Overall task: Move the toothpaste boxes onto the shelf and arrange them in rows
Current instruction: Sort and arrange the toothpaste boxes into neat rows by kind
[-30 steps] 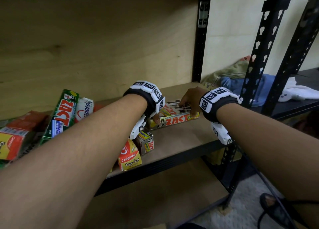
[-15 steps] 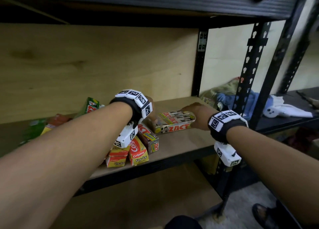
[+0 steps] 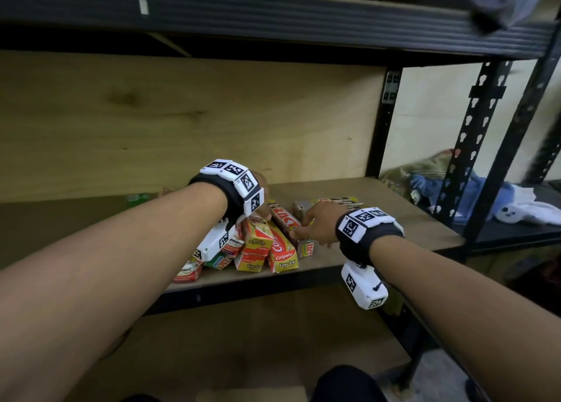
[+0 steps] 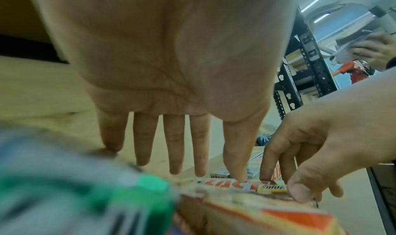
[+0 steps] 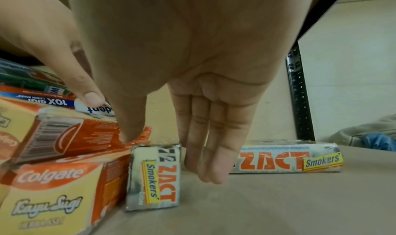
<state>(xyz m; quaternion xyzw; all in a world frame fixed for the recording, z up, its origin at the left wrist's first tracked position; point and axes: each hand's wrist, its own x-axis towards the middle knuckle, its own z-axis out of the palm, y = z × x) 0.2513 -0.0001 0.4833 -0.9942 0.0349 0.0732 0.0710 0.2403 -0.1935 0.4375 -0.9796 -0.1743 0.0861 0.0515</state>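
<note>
Both hands flat, fingers straight: left hand (image 4: 171,69), right hand (image 5: 182,69) on creased cardboard ZACT boxes (image 5: 153,177); wood shelf (image 3: 394,207). Green box (image 4: 64,196) blurred.

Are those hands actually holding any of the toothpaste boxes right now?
Neither grips one. The left hand has straight fingers, its thumb tip touching a Zact box. The right hand also has straight fingers, touching that box's top and side.

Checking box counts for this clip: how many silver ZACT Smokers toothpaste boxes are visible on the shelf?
2. One silver ZACT Smokers box lies end-on beside the yellow Colgate box; the second ZACT box lies sideways beyond the right hand. More may be hidden.
</note>
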